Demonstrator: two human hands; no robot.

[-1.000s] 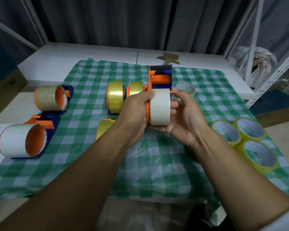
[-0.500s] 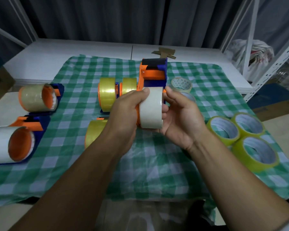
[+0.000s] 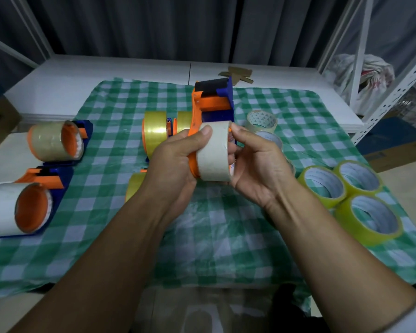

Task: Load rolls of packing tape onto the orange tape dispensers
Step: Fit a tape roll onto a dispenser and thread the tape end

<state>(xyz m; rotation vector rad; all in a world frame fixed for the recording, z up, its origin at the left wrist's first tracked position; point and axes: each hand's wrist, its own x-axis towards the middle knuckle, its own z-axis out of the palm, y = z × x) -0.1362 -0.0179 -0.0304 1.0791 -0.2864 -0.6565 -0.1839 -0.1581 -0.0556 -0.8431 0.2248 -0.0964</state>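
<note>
I hold an orange and blue tape dispenser [image 3: 213, 102] upright above the checked cloth, with a whitish tape roll [image 3: 213, 153] on its orange hub. My left hand [image 3: 175, 162] grips the roll and hub from the left, thumb on top of the roll. My right hand [image 3: 255, 164] cups the roll's right side, thumb at its upper edge. Behind my left hand stand yellow-tape dispensers [image 3: 155, 133].
Two loaded dispensers [image 3: 55, 143] [image 3: 22, 207] lie at the left on the green checked cloth [image 3: 221, 236]. Three loose yellow rolls [image 3: 348, 191] sit at the right, clear rolls [image 3: 262, 120] behind my right hand. White shelving [image 3: 394, 75] stands at the right.
The dispenser and roll stay in both hands with little change in grip. My right thumb has moved up to the roll's top edge.
</note>
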